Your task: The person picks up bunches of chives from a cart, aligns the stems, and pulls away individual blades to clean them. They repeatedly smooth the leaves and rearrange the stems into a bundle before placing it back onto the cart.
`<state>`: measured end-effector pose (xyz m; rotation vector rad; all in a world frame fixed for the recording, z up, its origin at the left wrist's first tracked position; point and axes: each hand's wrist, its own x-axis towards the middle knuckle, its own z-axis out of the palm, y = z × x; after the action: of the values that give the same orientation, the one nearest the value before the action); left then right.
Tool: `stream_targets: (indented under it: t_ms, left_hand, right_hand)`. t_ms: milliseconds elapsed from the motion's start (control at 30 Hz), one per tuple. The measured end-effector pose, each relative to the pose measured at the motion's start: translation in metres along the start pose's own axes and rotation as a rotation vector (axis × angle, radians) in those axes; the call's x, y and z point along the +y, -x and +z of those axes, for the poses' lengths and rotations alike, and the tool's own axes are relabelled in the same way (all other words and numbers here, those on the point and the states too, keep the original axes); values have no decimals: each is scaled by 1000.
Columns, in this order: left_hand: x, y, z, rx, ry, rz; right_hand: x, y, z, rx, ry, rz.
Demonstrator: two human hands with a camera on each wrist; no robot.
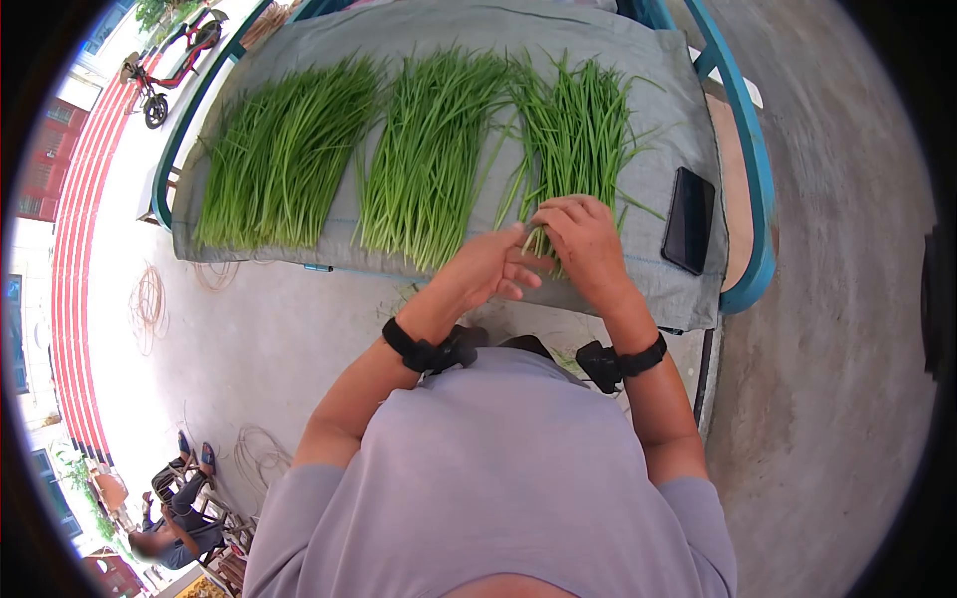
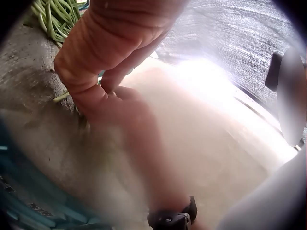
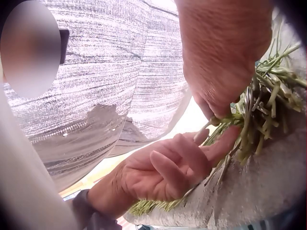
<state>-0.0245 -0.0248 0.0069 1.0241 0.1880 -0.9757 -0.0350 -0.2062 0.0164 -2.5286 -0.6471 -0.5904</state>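
**Grey shirt closest, two hands meeting at the cut ends of the right-hand stalks**

The shirt (image 1: 488, 458) fills the foreground, and just past it dark cameras are strapped at both wrists. The left hand (image 1: 488, 267) is palm-up and loose, fingers apart and slightly bent, its forefinger against the stalks but not wrapped round them. The right hand (image 1: 586, 249) is curled over and pinches some cut ends between thumb and fingers; how many, I cannot tell.

Those ends belong to the right-hand bundle (image 1: 578, 130), lying on a grey cloth (image 1: 648, 274) close to its near edge. A one-sided pinch could let outer stalks slip or fan out, and a tug toward the body could drag ends over that edge. The left forearm, swinging outward, might brush the middle bundle (image 1: 434, 159).

Rightward there is bare cloth, then a phone (image 1: 690, 221) that a wide elbow could knock, with the blue rail (image 1: 764, 229) beyond. The left bundle (image 1: 289, 159) lies well apart from the hands.
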Motion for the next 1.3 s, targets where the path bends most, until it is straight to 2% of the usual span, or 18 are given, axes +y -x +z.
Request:
stream_targets:
  t_ms: [200,433,500,600,700,800,900,967,1033,1133,1233,1300]
  left_hand:
    - [5,-1,9,71,-15,-23]
    - [-3,-14,3,52,-95,32]
    - [0,-13,5,68,-157,39]
    - [4,-1,12,178,-347,148]
    - [5,7,12,299,-839,356]
    - [14,18,8,416,-1135,565]
    - [50,69,28,449,-1041,495]
    - [64,97,29,465,-1061,644]
    - [82,131,39,506,-1041,671]
    - [85,145,37,490,-1084,665]
    - [78,142,37,431,-1133,691]
    - [72,139,39,383,-1164,711]
  right_hand:
    - [8,1,6,-9,67,4]
    - [8,3,6,-34,69,12]
    - [4,4,7,41,30,97]
    - [-7,6,6,52,19,181]
    - [-9,12,7,23,52,236]
    - [-8,14,11,29,58,259]
    - [-9,15,10,26,58,267]
    - [-7,15,10,10,44,264]
    - [-3,16,10,-15,12,253]
    - [-7,9,3,212,-348,341]
    - [-34,-10,-25,258,-288,183]
    - [-51,-26,-32,180,-292,96]
